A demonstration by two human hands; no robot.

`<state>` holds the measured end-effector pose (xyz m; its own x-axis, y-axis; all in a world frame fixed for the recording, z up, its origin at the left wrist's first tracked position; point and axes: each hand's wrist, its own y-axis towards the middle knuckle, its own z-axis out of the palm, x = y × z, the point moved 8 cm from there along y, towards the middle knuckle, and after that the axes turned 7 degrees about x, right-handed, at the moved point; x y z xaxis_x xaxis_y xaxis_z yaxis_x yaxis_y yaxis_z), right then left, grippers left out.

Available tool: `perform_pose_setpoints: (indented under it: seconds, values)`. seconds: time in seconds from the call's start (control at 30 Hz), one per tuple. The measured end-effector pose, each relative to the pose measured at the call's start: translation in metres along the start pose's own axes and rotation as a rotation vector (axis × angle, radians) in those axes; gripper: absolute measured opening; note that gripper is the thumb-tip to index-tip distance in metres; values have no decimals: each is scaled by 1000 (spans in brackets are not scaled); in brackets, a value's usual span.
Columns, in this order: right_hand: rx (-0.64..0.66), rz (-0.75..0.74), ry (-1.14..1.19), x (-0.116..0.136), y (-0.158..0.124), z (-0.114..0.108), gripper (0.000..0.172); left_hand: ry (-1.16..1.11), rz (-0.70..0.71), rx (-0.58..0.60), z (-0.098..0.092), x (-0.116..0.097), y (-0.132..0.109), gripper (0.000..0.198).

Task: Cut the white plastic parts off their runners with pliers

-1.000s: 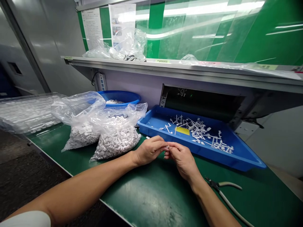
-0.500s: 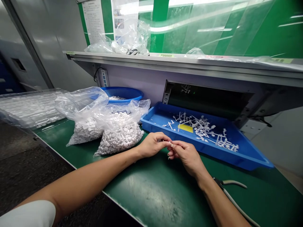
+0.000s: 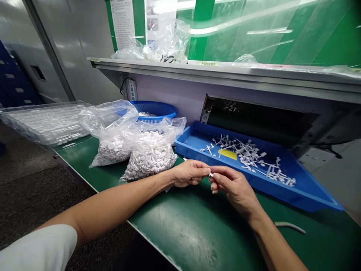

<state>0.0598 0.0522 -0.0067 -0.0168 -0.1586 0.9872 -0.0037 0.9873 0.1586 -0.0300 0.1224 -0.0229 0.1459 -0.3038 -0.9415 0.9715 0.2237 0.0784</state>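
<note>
Over the green table my left hand (image 3: pixel 191 173) and my right hand (image 3: pixel 232 184) meet fingertip to fingertip. A small white plastic part (image 3: pixel 211 174) shows between their thumbs and forefingers; most of it is covered, and both hands are closed on it. Just behind them stands a blue tray (image 3: pixel 304 201) holding a tangle of white plastic sprues (image 3: pixel 248 150) and a yellow label (image 3: pixel 228 154). Left of my left hand sits a clear bag of small white parts (image 3: pixel 152 154), with another bag of white parts (image 3: pixel 113 148) beside it.
A blue basket (image 3: pixel 160 109) with white pieces stands behind the bags. Clear plastic packs (image 3: pixel 47 124) lie at the left table edge. A tool handle (image 3: pixel 291 226) pokes out by my right forearm. Overhead runs a metal shelf (image 3: pixel 225 77) with plastic bags.
The whole view has shifted, so the scene sits farther right. My hands remain together on the small white part, with my left fingers curled tighter. My right forearm now covers more of the tool.
</note>
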Motion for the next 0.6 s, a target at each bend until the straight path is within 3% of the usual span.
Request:
perform_pose_setpoints:
  seconds: [0.1,0.27,0.43,0.6]
  values:
    - [-46,-10,-52,-3,2,-3,32,-92,3,-14,-2,-1,4,35]
    - [-212,4,-447,-9,11,-20,36,-398,87,-246,-31,-5,6,18]
    - [-115,-18,-713,-15,34,-8,19,-430,119,-324,-46,-7,3,15]
    - [-89,-20,-753,-14,33,-2,19,-353,83,-413,-49,-1,3,18]
